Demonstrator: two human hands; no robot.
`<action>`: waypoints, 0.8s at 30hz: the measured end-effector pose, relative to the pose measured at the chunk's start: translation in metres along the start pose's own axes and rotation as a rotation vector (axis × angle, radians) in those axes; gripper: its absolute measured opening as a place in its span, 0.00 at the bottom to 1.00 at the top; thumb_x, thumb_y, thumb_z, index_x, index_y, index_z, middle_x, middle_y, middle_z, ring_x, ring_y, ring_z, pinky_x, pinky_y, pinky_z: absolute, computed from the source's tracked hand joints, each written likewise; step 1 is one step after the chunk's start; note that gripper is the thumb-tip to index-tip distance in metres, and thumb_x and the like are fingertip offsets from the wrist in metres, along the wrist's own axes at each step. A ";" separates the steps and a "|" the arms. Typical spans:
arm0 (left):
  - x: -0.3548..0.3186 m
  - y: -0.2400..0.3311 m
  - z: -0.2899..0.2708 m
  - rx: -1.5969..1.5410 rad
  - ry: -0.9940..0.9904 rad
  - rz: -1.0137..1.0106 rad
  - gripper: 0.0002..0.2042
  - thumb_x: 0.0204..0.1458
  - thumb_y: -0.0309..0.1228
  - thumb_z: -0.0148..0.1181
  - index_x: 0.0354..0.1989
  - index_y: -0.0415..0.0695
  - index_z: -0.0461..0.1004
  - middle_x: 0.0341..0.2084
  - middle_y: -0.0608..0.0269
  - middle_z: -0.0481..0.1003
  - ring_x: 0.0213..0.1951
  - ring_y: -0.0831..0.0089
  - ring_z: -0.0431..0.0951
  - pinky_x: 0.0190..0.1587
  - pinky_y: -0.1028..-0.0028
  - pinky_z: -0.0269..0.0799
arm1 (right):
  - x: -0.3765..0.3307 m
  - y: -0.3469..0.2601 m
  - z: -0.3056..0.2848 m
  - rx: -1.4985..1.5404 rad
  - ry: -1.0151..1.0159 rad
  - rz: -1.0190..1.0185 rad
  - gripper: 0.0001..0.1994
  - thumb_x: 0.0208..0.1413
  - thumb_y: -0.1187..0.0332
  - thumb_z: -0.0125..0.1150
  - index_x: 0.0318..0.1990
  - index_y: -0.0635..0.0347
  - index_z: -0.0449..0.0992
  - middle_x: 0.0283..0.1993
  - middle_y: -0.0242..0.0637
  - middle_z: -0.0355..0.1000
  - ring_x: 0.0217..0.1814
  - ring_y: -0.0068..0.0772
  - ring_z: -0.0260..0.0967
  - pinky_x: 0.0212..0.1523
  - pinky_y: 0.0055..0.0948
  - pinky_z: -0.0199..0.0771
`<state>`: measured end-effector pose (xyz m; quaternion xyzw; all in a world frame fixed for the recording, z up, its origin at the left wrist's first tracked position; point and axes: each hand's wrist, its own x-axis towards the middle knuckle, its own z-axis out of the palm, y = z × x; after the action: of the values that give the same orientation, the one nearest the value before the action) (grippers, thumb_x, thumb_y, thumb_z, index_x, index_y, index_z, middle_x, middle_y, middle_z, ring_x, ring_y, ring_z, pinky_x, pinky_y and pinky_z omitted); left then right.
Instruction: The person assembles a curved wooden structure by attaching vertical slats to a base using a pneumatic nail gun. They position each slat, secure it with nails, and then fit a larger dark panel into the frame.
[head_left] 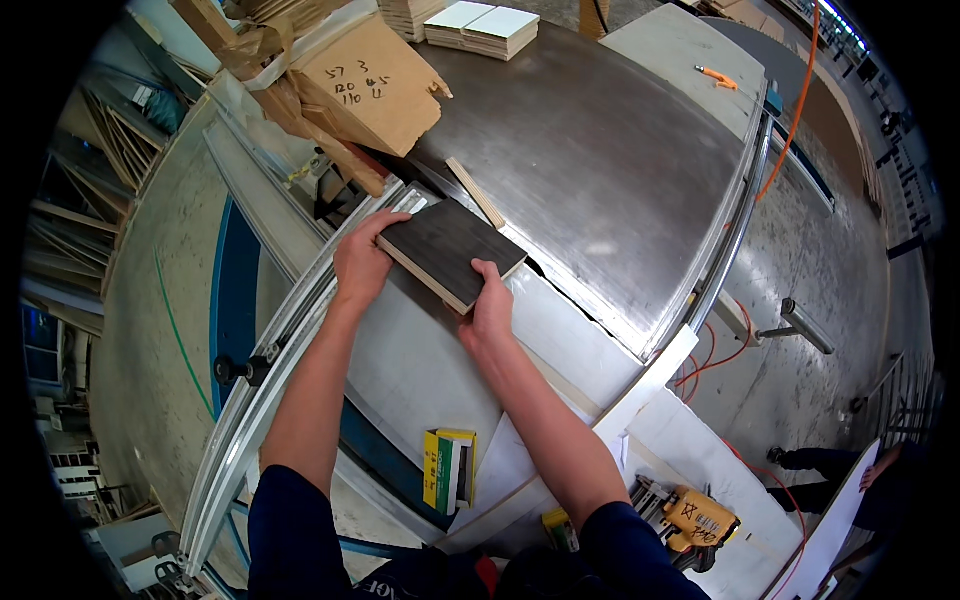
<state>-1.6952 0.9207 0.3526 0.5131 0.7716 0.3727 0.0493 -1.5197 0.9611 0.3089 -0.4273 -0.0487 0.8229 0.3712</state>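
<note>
Between my two hands is a rectangular board block (445,245) with a dark brown top and pale edges, tilted over the near edge of the metal saw table (590,150). My left hand (365,255) grips its left end, thumb on top. On the near right corner, my right hand (490,305) is closed with the thumb on the top face and the fingers underneath, mostly hidden. Just beyond the block lies a narrow wood strip (475,192) on the table.
A torn cardboard box (365,85) and stacked white panels (482,28) stand at the back. An orange air blow gun (716,77) lies far right. Near me are a yellow-green box (449,470) and a yellow nail gun (697,520). Another person (850,485) holds a white board at right.
</note>
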 end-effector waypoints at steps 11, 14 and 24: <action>-0.002 0.001 -0.001 0.095 0.011 0.014 0.26 0.45 0.16 0.58 0.49 0.61 0.82 0.56 0.65 0.78 0.55 0.56 0.79 0.51 0.66 0.76 | -0.004 -0.003 0.000 -0.031 0.012 0.006 0.19 0.54 0.58 0.64 0.49 0.56 0.71 0.46 0.36 0.74 0.45 0.35 0.75 0.37 0.38 0.78; -0.002 0.000 -0.001 0.093 0.012 0.013 0.26 0.45 0.16 0.57 0.49 0.61 0.82 0.56 0.64 0.78 0.55 0.56 0.78 0.51 0.66 0.76 | -0.006 -0.005 0.002 -0.032 0.017 0.010 0.18 0.54 0.58 0.64 0.49 0.56 0.71 0.45 0.36 0.74 0.44 0.34 0.76 0.36 0.36 0.78; -0.002 0.004 0.001 0.066 0.007 -0.039 0.27 0.46 0.14 0.52 0.48 0.60 0.82 0.54 0.66 0.79 0.54 0.57 0.79 0.51 0.67 0.76 | -0.012 -0.018 0.005 -0.033 -0.028 0.065 0.21 0.55 0.57 0.64 0.52 0.55 0.70 0.47 0.35 0.75 0.46 0.33 0.76 0.38 0.35 0.81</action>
<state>-1.6911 0.9205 0.3539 0.4979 0.7935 0.3480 0.0367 -1.5091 0.9671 0.3273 -0.4232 -0.0535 0.8395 0.3367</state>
